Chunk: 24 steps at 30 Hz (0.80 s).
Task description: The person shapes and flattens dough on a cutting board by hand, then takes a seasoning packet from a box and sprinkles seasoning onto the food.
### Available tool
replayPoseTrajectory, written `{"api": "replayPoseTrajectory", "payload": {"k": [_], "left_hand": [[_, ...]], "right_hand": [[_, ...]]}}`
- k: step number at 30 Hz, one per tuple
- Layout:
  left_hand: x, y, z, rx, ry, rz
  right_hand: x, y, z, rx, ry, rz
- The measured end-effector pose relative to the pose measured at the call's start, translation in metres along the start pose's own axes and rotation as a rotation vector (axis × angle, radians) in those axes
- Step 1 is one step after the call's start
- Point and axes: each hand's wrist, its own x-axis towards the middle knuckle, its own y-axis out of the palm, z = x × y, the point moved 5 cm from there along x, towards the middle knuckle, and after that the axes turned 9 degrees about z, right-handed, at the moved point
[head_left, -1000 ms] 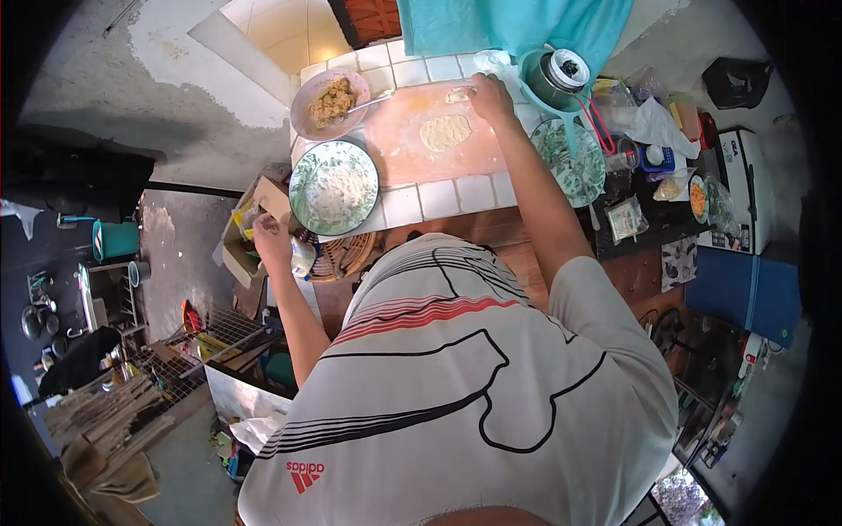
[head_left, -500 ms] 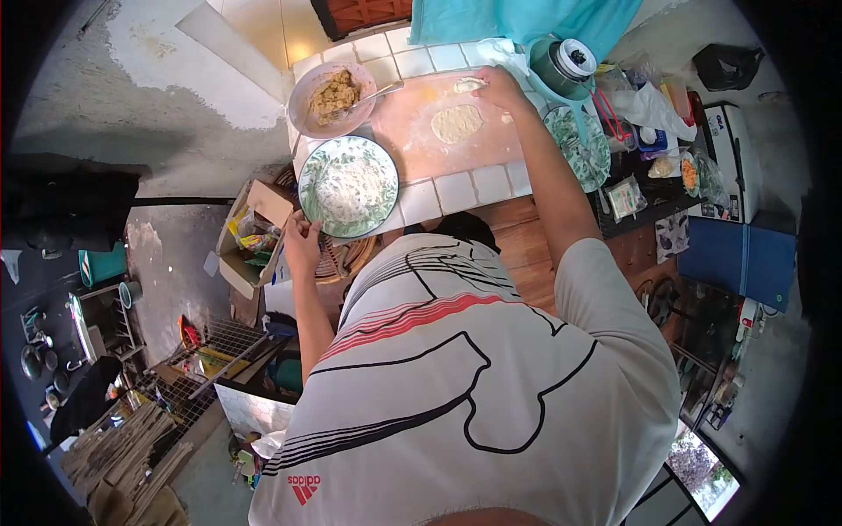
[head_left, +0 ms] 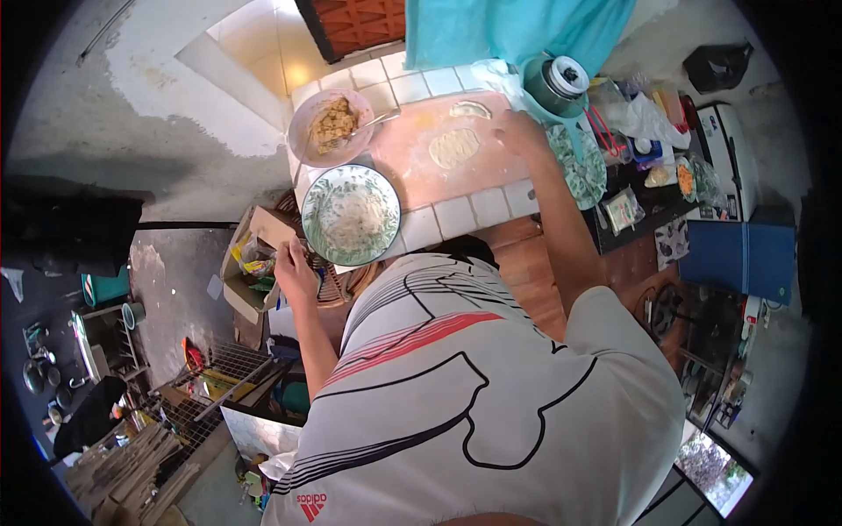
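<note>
My right hand is at the right side of a pinkish board, fingers bent together and slightly smeared; what is in them is hidden. Left of it lie a folded piece of dough and a flat, floured dough round. My left hand is closed at the near-left rim of a green-and-white plate dusted with flour. Behind the plate stands a pink bowl of brownish filling, with a spoon resting in it.
A teal basin holds a dark container at the back right. Beside it sits another green patterned plate. Packets and bags crowd the dark side table. A cardboard box stands to the left, below the white tiled edge.
My right hand has left the folded dough and moved to the board's right side, nearer me. The flour on the plate looks thinner and duller. The whole view has shifted slightly.
</note>
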Motion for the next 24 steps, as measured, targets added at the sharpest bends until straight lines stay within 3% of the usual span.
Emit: {"api": "replayPoseTrajectory", "payload": {"k": [4, 6, 9, 11, 12, 14, 18, 20, 24], "left_hand": [[0.007, 0.028, -0.063, -0.090, 0.096, 0.221], [0.015, 0.061, -0.091, -0.300, 0.196, 0.483], [0.019, 0.114, -0.136, -0.335, 0.239, 0.672], [0.018, 0.159, -0.159, -0.420, 0.215, 0.802], [0.017, 0.178, -0.173, -0.364, 0.288, 0.883], [0.016, 0.226, -0.182, -0.430, 0.200, 1.005], [0.017, 0.302, -0.185, -0.302, 0.234, 0.910], [0.005, 0.322, -0.198, 0.049, 0.499, 0.756], [-0.020, 0.347, -0.189, 0.043, 0.288, 0.773]], "right_hand": [[-0.004, 0.028, -0.003, -0.030, 0.089, -0.016], [-0.001, 0.036, -0.007, -0.010, 0.089, -0.089], [-0.001, 0.037, -0.023, 0.082, 0.016, -0.143], [0.001, 0.038, -0.036, 0.321, -0.164, -0.207], [0.004, 0.037, -0.042, 0.323, -0.165, -0.208], [0.004, 0.044, -0.063, 0.590, -0.088, -0.117], [-0.018, 0.021, -0.037, 0.321, -0.330, -0.324], [-0.020, 0.030, -0.024, 0.159, -0.384, -0.207], [0.000, 0.048, -0.035, 0.165, -0.411, -0.363]]}}
